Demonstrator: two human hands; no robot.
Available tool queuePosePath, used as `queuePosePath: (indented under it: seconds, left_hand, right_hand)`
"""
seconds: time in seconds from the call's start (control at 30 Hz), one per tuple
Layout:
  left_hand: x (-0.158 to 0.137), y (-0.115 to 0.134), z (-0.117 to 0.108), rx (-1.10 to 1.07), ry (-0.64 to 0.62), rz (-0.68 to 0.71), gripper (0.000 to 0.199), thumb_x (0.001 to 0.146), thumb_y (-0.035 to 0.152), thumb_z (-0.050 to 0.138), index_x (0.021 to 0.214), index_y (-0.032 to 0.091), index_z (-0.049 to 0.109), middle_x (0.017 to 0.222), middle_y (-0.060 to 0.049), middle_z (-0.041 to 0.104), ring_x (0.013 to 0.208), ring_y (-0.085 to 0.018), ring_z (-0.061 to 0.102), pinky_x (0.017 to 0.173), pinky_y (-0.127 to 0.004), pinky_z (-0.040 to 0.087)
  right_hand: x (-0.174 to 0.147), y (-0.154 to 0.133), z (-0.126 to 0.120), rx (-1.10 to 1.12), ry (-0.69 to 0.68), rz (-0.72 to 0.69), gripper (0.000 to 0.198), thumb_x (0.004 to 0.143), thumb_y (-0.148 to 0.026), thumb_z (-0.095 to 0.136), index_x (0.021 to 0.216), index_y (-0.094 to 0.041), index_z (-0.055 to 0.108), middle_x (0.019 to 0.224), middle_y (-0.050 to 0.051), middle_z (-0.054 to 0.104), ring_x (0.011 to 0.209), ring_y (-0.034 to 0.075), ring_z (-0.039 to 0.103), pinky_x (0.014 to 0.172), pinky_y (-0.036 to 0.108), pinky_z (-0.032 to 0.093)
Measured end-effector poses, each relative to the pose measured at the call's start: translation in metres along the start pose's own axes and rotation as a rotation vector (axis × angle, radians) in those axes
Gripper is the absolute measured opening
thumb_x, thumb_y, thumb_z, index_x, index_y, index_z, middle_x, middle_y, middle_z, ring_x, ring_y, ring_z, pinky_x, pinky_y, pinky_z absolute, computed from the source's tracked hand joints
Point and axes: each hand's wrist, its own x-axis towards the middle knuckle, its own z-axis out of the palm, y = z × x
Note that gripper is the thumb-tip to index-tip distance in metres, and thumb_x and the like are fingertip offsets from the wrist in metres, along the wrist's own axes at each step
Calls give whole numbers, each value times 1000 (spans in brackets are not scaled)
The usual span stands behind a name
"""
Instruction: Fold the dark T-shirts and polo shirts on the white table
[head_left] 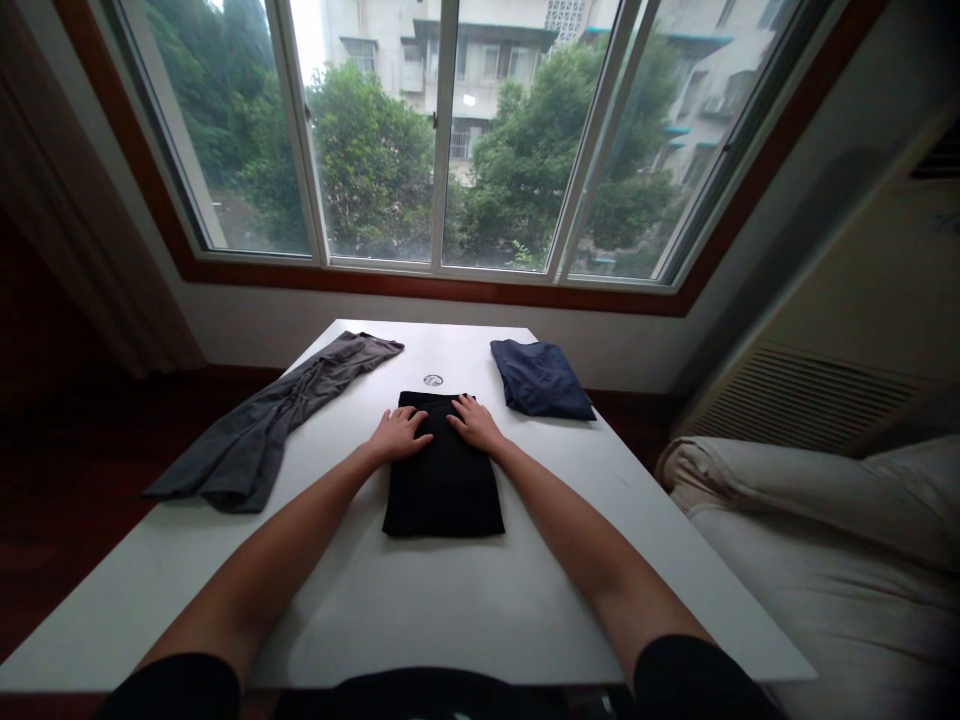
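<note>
A black garment [444, 490], folded into a neat rectangle, lies flat in the middle of the white table [420, 610]. My left hand [400, 435] rests on its upper left part with the fingers spread. On the upper right part lies my right hand [475, 422], flat and with its fingers apart. Neither hand grips the cloth. The garment's exact kind cannot be made out from its folded shape.
Grey trousers [277, 425] lie lengthwise along the table's left side, partly over its edge. A folded navy garment [541, 378] sits at the back right. Beyond the garment is a small round mark [433, 380]. A sofa [825, 540] stands to the right, a window [439, 140] ahead.
</note>
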Motion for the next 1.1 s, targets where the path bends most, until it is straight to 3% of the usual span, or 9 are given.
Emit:
queuePosePath:
  seconds: [0.17, 0.27, 0.37, 0.47, 0.63, 0.8, 0.93, 1.03, 1.1]
  left_hand:
    - [-1, 3, -23, 13, -29, 114, 50, 97, 63, 56, 128, 25, 67, 126, -13, 64, 117, -32, 61, 106, -44, 46]
    - [-6, 3, -20, 16, 12, 99, 44, 100, 60, 52, 118, 23, 69, 120, -13, 66, 115, -32, 61, 103, -44, 48]
    - [-7, 0, -4, 9, 119, 57, 48, 103, 53, 49, 139, 23, 61, 141, -14, 60, 135, -33, 50, 115, -48, 39]
    - [-2, -8, 11, -36, 60, 46, 61, 105, 57, 43, 159, 29, 43, 166, -11, 40, 155, -33, 30, 124, -55, 26]
    - [10, -23, 17, -67, -12, -111, 69, 105, 64, 34, 164, 30, 36, 174, -13, 25, 160, -38, 20, 123, -65, 21]
    - [3, -35, 7, -38, 146, -269, 66, 106, 55, 37, 161, 19, 42, 170, -18, 34, 157, -37, 29, 123, -63, 26]
    - [-4, -25, -8, -106, 259, -72, 49, 103, 42, 48, 147, 22, 59, 154, -13, 56, 144, -30, 48, 122, -50, 36]
    - [-7, -4, -19, -181, 219, 165, 32, 101, 35, 51, 121, 24, 73, 127, -8, 72, 123, -26, 62, 112, -42, 46]
    - [-9, 11, -27, -176, 196, 234, 26, 101, 32, 50, 100, 23, 75, 105, -7, 74, 106, -24, 66, 100, -39, 50]
  right_hand:
    - [-11, -15, -9, -26, 55, -30, 54, 106, -48, 52, 151, -19, 59, 160, 14, 48, 150, 28, 42, 123, 41, 34]
    - [-18, -29, -14, -38, 94, -71, 44, 107, -43, 50, 138, -20, 70, 146, 14, 62, 136, 28, 56, 118, 42, 39]
    - [-20, -37, -12, -31, 74, -181, 46, 107, -42, 48, 147, -24, 63, 156, 10, 54, 148, 27, 45, 123, 45, 32]
    - [-16, -34, -6, -22, -39, -220, 55, 109, -46, 44, 161, -27, 46, 168, 8, 38, 158, 26, 28, 128, 49, 23]
    - [-6, -16, -4, -33, -104, -32, 63, 109, -59, 37, 164, -27, 40, 172, 8, 28, 161, 30, 19, 128, 56, 16]
    - [-10, -3, -9, -26, -48, 129, 63, 110, -58, 36, 164, -25, 40, 171, 13, 29, 160, 31, 21, 126, 57, 21]
    - [-16, 1, -18, -60, 58, 211, 61, 110, -50, 41, 161, -18, 43, 167, 17, 37, 158, 31, 27, 125, 53, 26]
    - [-17, -1, -25, -61, 116, 106, 51, 110, -42, 43, 152, -18, 57, 162, 14, 45, 153, 28, 36, 125, 45, 29]
    - [-16, -4, -27, -22, 116, -3, 45, 110, -38, 40, 142, -22, 67, 156, 9, 54, 147, 24, 46, 124, 39, 33]
